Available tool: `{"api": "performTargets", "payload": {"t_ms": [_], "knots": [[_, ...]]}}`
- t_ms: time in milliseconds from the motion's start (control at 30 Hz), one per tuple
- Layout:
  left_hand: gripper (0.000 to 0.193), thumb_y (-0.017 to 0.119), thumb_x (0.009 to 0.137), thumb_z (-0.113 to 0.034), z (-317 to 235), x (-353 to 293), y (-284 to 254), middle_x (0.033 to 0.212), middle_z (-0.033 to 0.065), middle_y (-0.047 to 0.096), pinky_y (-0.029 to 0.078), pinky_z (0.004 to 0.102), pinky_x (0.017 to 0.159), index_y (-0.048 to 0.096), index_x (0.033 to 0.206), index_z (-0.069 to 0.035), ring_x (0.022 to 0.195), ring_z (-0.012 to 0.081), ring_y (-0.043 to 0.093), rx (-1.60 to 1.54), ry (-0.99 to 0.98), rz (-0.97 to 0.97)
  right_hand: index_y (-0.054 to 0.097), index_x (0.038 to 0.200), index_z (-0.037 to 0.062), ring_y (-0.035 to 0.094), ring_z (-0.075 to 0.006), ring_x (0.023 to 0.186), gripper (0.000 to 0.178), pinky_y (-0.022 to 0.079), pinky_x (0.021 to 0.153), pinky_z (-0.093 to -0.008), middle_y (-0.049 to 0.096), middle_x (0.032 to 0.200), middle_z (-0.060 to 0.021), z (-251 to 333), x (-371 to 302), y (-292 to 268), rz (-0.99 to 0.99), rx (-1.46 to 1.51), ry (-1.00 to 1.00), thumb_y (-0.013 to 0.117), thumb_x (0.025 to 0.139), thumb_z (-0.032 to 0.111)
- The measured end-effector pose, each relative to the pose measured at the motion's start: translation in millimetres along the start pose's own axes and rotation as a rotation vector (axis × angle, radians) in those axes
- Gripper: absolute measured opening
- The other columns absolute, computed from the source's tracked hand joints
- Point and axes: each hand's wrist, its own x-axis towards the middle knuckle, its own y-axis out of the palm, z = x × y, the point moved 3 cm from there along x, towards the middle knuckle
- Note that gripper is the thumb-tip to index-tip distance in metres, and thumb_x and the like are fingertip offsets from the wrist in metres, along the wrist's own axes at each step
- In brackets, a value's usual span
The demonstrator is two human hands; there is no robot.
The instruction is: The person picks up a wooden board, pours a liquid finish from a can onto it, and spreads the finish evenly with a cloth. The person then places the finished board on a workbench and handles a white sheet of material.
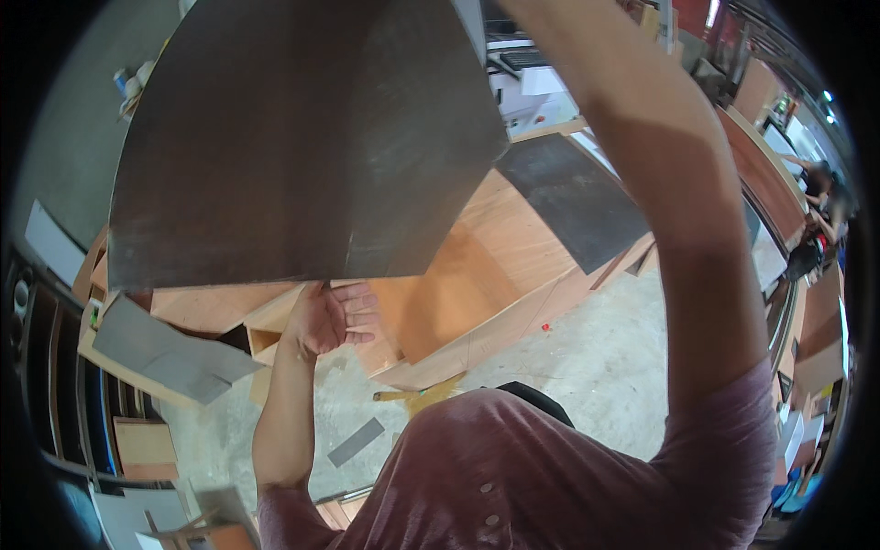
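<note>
A large dark brown sheet (293, 137) with a smooth face rises in front of me and fills much of the upper left. Just under its lower edge is my left hand (335, 318), palm showing and fingers stretched out, touching or nearly touching that edge. Nothing lies in the palm. My right arm reaches up past the top of the picture, so its hand is out of sight. Behind the sheet stands an open plywood box frame (477, 284), angled in shape. A second dark sheet (577, 202) lies over its far right part.
A grey sheet (165, 348) rests on woodwork at left. On the concrete floor (587, 357) lie a grey strip (356, 443), a straw-coloured broom (426, 396) and a small red piece (545, 327). Wooden panels (765, 170) and people (825, 206) are at far right.
</note>
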Motion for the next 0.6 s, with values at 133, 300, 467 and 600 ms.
{"api": "performTargets", "payload": {"t_ms": [133,300,467,600], "knots": [[0.077,0.047,0.097,-0.066,-6.4,5.1,10.2,0.129,0.0214,0.067,0.057,0.0576,0.092,0.051,0.144,-0.006,0.112,0.0424,0.068,0.022,0.08,0.099,0.073,0.108,-0.0026,0.066,-0.0235,0.088,0.024,0.051,0.081,-0.037,0.073,0.097,-0.0131,10.0,-18.3,1.9,0.022,0.358,-0.082,0.056,0.095,0.008],[0.07,0.051,0.101,-0.055,1.7,26.9,8.5,0.135,0.0246,0.062,0.059,0.052,0.092,0.047,0.148,-0.003,0.114,0.0436,0.067,-0.015,0.038,0.189,0.073,0.108,-0.0019,0.066,-0.0205,0.084,0.022,0.052,0.079,-0.0344,0.073,0.094,-0.011,9.6,-18.1,2.8,0.04,0.486,-0.014,0.056,0.097,0.007],[0.071,0.054,0.102,-0.047,43.6,55.2,27.4,0.136,0.0243,0.061,0.06,0.0464,0.09,0.042,0.149,0.005,0.118,0.0396,0.065,-0.068,-0.198,0.273,0.073,0.104,-0.0003,0.065,-0.0161,0.082,0.019,0.052,0.076,-0.0302,0.073,0.091,-0.0074,11.1,-32.7,-2.5,0.07,0.511,0.011,0.056,0.099,0.006],[0.07,0.059,0.101,-0.042,55.5,34.2,30.9,0.138,0.0208,0.062,0.061,0.0378,0.084,0.042,0.148,0.007,0.105,0.0318,0.069,-0.126,-0.167,0.271,0.073,0.104,-0.0002,0.064,-0.0153,0.076,0.018,0.051,0.073,-0.0283,0.072,0.088,-0.0061,5.3,-52.8,28.1,0.144,0.602,0.015,0.057,0.1,0.007]]}}
